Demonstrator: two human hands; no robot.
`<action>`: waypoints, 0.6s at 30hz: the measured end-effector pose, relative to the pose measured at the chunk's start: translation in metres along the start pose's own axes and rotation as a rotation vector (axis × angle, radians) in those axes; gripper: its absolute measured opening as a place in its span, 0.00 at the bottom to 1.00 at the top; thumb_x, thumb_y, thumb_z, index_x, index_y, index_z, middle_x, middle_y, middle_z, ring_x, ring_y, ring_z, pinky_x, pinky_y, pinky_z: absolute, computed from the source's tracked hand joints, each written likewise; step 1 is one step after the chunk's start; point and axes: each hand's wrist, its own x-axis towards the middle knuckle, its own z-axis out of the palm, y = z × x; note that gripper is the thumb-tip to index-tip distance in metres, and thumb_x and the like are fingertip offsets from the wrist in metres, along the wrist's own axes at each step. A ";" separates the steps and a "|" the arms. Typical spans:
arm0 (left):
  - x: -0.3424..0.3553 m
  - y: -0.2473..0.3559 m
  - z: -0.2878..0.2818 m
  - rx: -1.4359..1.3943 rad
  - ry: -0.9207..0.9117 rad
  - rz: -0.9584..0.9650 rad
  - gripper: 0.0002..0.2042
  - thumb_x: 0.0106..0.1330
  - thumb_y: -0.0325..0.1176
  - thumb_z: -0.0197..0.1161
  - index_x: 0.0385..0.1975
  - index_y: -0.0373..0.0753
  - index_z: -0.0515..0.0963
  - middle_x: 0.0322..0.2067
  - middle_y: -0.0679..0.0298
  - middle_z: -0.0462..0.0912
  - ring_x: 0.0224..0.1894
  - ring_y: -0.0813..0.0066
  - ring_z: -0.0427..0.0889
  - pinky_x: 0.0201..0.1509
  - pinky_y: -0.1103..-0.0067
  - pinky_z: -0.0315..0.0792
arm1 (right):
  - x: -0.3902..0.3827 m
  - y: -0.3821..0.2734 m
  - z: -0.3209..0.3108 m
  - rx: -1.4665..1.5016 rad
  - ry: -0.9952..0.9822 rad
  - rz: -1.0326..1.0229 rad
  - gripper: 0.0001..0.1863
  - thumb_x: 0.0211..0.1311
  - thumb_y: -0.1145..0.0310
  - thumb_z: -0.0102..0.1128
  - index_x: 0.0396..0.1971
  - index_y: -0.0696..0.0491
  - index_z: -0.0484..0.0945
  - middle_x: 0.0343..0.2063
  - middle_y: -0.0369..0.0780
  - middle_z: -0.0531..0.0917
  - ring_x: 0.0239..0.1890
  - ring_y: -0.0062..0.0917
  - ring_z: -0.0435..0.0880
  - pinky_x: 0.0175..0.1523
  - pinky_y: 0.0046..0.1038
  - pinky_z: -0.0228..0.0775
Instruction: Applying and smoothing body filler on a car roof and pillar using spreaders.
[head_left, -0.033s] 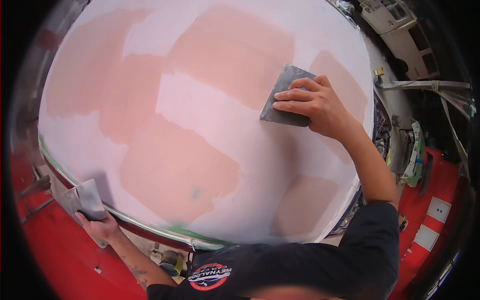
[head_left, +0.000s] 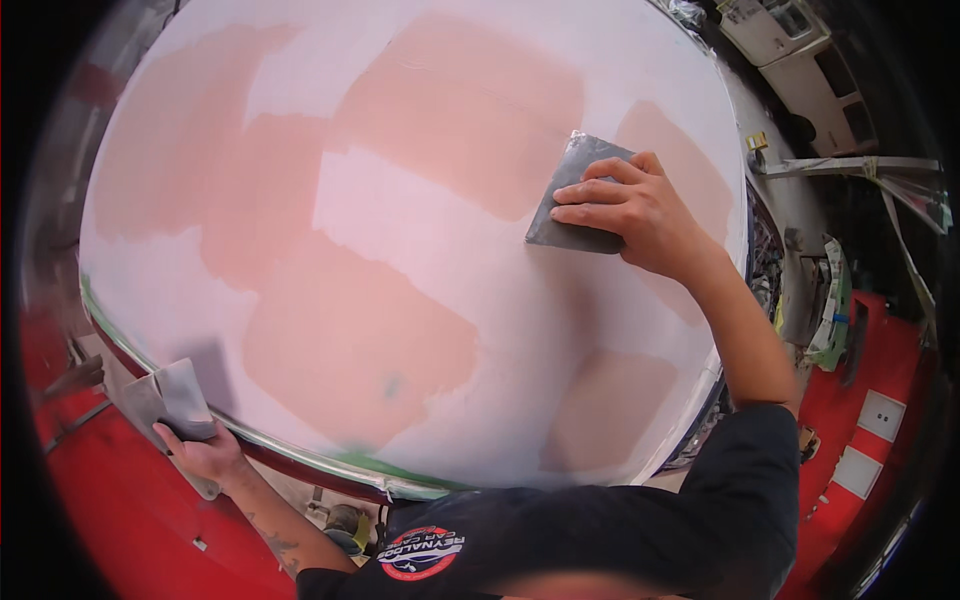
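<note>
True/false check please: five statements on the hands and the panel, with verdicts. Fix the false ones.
1. The right hand holds a dark flat pad. True.
2. The left hand is empty. False: it holds a pale grey piece.
3. Pinkish patches show on the pale panel. True.
4. The right sleeve is bright red. False: it is dark.
5. A small bluish-grey spot lies within one pinkish patch. True.

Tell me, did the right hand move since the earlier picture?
Yes, the right hand moved slightly right, judged against the upper-middle pink patch.
</note>
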 end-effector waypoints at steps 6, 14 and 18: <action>-0.077 -0.039 0.118 -0.177 -0.568 -0.398 0.22 0.79 0.44 0.54 0.65 0.36 0.71 0.57 0.58 0.82 0.58 0.63 0.83 0.64 0.64 0.77 | -0.013 -0.028 -0.038 0.369 0.432 0.176 0.27 0.54 0.91 0.57 0.52 0.52 0.83 0.54 0.43 0.85 0.57 0.38 0.83 0.64 0.36 0.72; -0.197 -0.058 0.235 -0.202 -0.937 -0.818 0.19 0.80 0.39 0.52 0.60 0.30 0.71 0.51 0.54 0.82 0.49 0.66 0.85 0.51 0.71 0.83 | -0.012 -0.117 -0.027 0.394 0.431 -0.129 0.27 0.62 0.83 0.62 0.61 0.48 0.80 0.65 0.52 0.72 0.66 0.46 0.75 0.67 0.44 0.72; -0.197 -0.039 0.240 -0.093 -0.907 -0.616 0.18 0.79 0.37 0.56 0.58 0.29 0.72 0.48 0.57 0.82 0.48 0.70 0.84 0.50 0.74 0.81 | -0.024 -0.090 -0.038 0.021 0.372 0.106 0.32 0.52 0.82 0.66 0.59 0.41 0.82 0.64 0.45 0.74 0.60 0.41 0.78 0.61 0.42 0.71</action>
